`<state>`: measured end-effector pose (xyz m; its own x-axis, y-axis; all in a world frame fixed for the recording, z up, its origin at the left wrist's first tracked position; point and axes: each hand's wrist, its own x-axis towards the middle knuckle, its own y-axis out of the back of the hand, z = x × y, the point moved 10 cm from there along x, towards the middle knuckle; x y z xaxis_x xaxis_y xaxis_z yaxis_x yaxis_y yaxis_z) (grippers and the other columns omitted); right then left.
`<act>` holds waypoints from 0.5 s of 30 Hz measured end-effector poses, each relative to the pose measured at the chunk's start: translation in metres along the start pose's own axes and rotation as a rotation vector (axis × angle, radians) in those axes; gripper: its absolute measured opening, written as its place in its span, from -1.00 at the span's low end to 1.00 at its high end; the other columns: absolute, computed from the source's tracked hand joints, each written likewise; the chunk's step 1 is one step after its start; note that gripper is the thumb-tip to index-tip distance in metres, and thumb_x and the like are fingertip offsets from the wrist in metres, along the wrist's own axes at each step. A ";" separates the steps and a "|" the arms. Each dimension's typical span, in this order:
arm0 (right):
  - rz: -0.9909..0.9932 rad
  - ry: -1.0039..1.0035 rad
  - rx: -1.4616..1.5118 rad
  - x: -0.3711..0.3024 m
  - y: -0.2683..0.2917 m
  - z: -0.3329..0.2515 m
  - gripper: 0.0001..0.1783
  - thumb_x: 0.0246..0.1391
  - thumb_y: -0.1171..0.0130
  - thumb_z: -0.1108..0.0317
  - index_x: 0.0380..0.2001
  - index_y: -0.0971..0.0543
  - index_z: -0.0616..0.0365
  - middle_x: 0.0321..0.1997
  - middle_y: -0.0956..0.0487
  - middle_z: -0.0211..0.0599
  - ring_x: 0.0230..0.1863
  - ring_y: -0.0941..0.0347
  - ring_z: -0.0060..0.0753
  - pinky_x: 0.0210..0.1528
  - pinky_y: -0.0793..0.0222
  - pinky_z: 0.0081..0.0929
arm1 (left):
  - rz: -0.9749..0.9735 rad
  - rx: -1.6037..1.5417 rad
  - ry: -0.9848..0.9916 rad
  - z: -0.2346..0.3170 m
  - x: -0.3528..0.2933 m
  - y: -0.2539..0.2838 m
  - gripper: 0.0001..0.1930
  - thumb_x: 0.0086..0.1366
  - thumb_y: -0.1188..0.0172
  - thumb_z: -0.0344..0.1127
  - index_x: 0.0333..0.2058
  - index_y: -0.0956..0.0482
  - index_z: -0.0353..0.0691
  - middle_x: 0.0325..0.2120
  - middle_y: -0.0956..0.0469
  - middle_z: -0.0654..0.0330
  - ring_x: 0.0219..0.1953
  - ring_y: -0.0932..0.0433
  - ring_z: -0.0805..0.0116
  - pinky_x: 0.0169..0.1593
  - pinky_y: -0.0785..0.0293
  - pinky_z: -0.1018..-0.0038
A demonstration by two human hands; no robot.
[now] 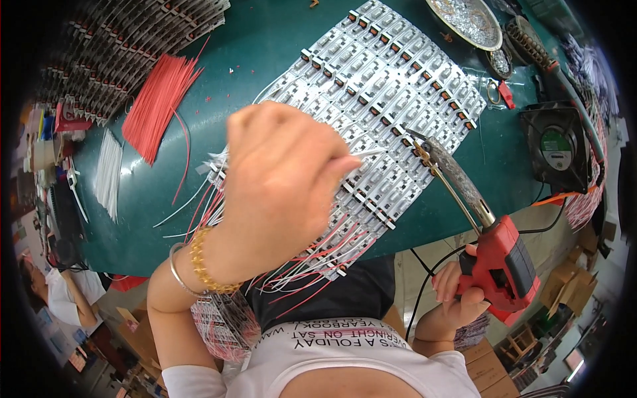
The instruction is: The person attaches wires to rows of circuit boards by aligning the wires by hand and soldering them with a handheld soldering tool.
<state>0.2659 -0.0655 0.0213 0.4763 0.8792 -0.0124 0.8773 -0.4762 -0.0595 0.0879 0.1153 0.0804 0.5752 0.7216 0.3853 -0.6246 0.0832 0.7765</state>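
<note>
A broad panel of small circuit boards [391, 73] lies slanted on the green table, with rows of metal and dark parts. My left hand [285, 172], slightly blurred, is closed above it, with a thin white wire [371, 152] pinched between thumb and finger and pointing right. In my right hand [458, 292] is a red soldering gun [501, 265]. Its dark tip [418, 136] and the brass feed tube beside it reach to the panel, close to the wire's end. Red and white wires [332, 242] trail from the panel's near rows.
Bundles of red wires [159, 99] and white wires [108, 172] lie at the left. More boards [126, 46] are stacked at the far left. A metal dish [468, 23] of solder scraps and a black fan [556, 149] are at the right. A black cord [424, 285] hangs beside the gun.
</note>
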 end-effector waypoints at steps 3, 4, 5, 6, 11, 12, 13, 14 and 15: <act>0.002 -0.009 -0.020 -0.003 0.002 0.002 -0.11 0.01 -0.06 -0.21 0.04 -0.22 0.48 -0.83 -0.27 -0.53 -0.84 -0.19 -0.63 -0.71 -0.21 -0.66 | -0.048 -0.044 0.020 0.002 0.002 -0.023 -0.88 0.00 -0.26 -0.44 -0.57 -0.46 -0.18 -0.60 -0.44 0.30 -0.41 -0.36 0.29 -0.16 -0.15 0.35; 0.013 -0.013 -0.031 -0.004 0.003 0.003 -0.10 0.00 -0.06 -0.23 0.05 -0.21 0.48 -0.83 -0.27 -0.53 -0.84 -0.19 -0.63 -0.71 -0.21 -0.66 | -0.054 -0.048 0.052 -0.002 0.002 -0.028 -0.86 0.00 -0.28 -0.46 -0.59 -0.47 -0.17 -0.64 -0.44 0.34 -0.46 -0.35 0.32 -0.17 -0.15 0.39; 0.011 -0.014 -0.032 -0.004 0.003 0.004 -0.10 0.00 -0.06 -0.23 0.05 -0.21 0.48 -0.83 -0.27 -0.53 -0.84 -0.19 -0.63 -0.71 -0.21 -0.66 | -0.054 -0.048 0.055 -0.002 0.000 -0.030 -0.86 0.00 -0.28 -0.46 -0.59 -0.47 -0.17 -0.64 -0.44 0.34 -0.46 -0.35 0.32 -0.17 -0.15 0.39; 0.028 -0.002 -0.024 -0.005 0.004 0.004 -0.10 -0.01 -0.06 -0.23 0.05 -0.21 0.47 -0.83 -0.28 -0.52 -0.84 -0.19 -0.63 -0.71 -0.21 -0.66 | -0.048 -0.044 0.055 -0.003 -0.002 -0.033 -0.86 0.01 -0.27 -0.45 -0.60 -0.46 -0.18 -0.65 -0.43 0.33 -0.48 -0.34 0.33 -0.18 -0.14 0.39; 0.004 -0.024 -0.014 -0.007 -0.001 0.007 -0.09 -0.03 -0.07 -0.25 0.05 -0.22 0.45 -0.82 -0.29 -0.51 -0.84 -0.20 -0.61 -0.70 -0.22 -0.66 | -0.034 -0.051 0.054 -0.005 -0.002 -0.036 -0.86 0.02 -0.26 -0.44 -0.61 -0.45 -0.18 -0.66 -0.40 0.32 -0.49 -0.33 0.34 -0.18 -0.14 0.38; 0.039 -0.044 -0.002 -0.008 0.000 0.009 -0.09 -0.06 -0.11 -0.24 0.00 -0.24 0.46 -0.81 -0.29 -0.50 -0.82 -0.20 -0.60 -0.69 -0.20 -0.64 | -0.049 -0.057 0.055 -0.006 -0.002 -0.038 -0.86 0.03 -0.24 -0.43 -0.59 -0.43 -0.19 -0.65 -0.40 0.29 -0.47 -0.33 0.30 -0.18 -0.14 0.34; 0.074 -0.064 0.010 -0.010 0.001 0.011 -0.10 -0.10 -0.15 -0.23 -0.04 -0.26 0.48 -0.80 -0.29 -0.48 -0.81 -0.19 -0.58 -0.68 -0.18 -0.62 | -0.064 -0.063 0.056 -0.006 -0.003 -0.039 -0.87 0.04 -0.21 -0.41 -0.57 -0.41 -0.20 -0.64 -0.41 0.26 -0.45 -0.33 0.26 -0.18 -0.14 0.30; 0.108 -0.083 0.022 -0.012 0.002 0.013 -0.11 -0.13 -0.19 -0.22 -0.09 -0.28 0.49 -0.79 -0.29 -0.47 -0.80 -0.18 -0.57 -0.67 -0.16 -0.60 | -0.065 -0.064 0.057 -0.006 -0.002 -0.039 -0.87 0.04 -0.21 -0.41 -0.57 -0.41 -0.20 -0.64 -0.41 0.26 -0.45 -0.33 0.26 -0.18 -0.14 0.30; 0.143 -0.103 0.034 -0.014 0.004 0.015 -0.12 -0.16 -0.23 -0.21 -0.14 -0.31 0.51 -0.79 -0.29 -0.45 -0.79 -0.18 -0.55 -0.66 -0.13 -0.59 | -0.066 -0.069 0.059 -0.006 -0.002 -0.039 -0.86 0.04 -0.21 -0.41 -0.58 -0.41 -0.19 -0.64 -0.41 0.26 -0.46 -0.32 0.26 -0.18 -0.14 0.30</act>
<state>0.2618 -0.0793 0.0067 0.5861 0.8006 -0.1248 0.7978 -0.5971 -0.0836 0.1080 0.1151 0.0459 0.5857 0.7519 0.3027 -0.6223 0.1779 0.7623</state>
